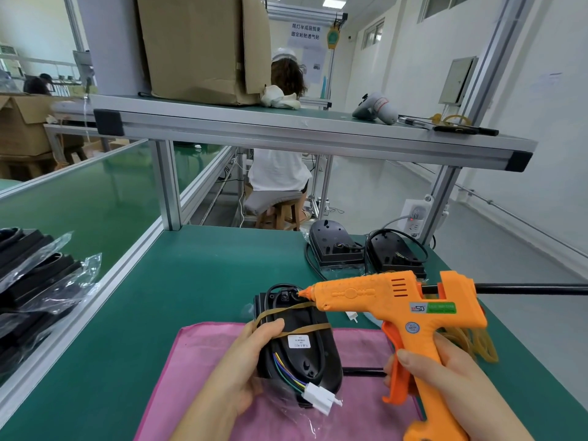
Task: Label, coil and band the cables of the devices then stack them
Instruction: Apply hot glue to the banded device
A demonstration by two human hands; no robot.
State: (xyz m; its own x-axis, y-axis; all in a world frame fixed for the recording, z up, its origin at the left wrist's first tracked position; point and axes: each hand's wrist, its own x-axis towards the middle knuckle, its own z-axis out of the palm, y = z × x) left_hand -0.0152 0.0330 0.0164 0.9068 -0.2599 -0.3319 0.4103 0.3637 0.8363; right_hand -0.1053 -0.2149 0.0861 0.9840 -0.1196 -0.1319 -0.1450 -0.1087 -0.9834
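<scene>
Orange hot-glue gun (397, 300) pretty much stole the shot. The person's right hand (445, 377) had its fingers wrapped tight round the grip, with one fingertip lying across the handle just behind the trigger. The nozzle pointed left and its tip sat right at the cable socket on the far end of the black device (299, 351); whether it actually touched was hard to call. A black glue stick (525, 288) poked out the back of the gun toward the right edge.

The left hand (251, 354) clutched the device by its left side, thumb curled over the top. The unit lay over a pink cloth (197, 361) on the green bench (191, 281), with some crinkly clear plastic (280, 405) under its near end. Two tan rubber bands (286, 310) crossed its body, holding the black cable looped round the edge. It had a small white label (296, 341) stuck on, plus a bunch of coloured wires (286, 367) running down to a white connector (321, 397) at the near end.

Two more black units (335, 246) sat side by side at the back right of the bench, cables loose around them, near a white wall socket (413, 218). A heap of loose rubber bands (477, 342) lay just behind the right hand. Way over on the left was a pile of bagged black units (35, 281).

Up top, an aluminium shelf (286, 128) carried a big cardboard box (197, 49) and a grey handheld tool (377, 108). Behind it someone in a white top (276, 170) sat on a wooden stool, back to the camera.
</scene>
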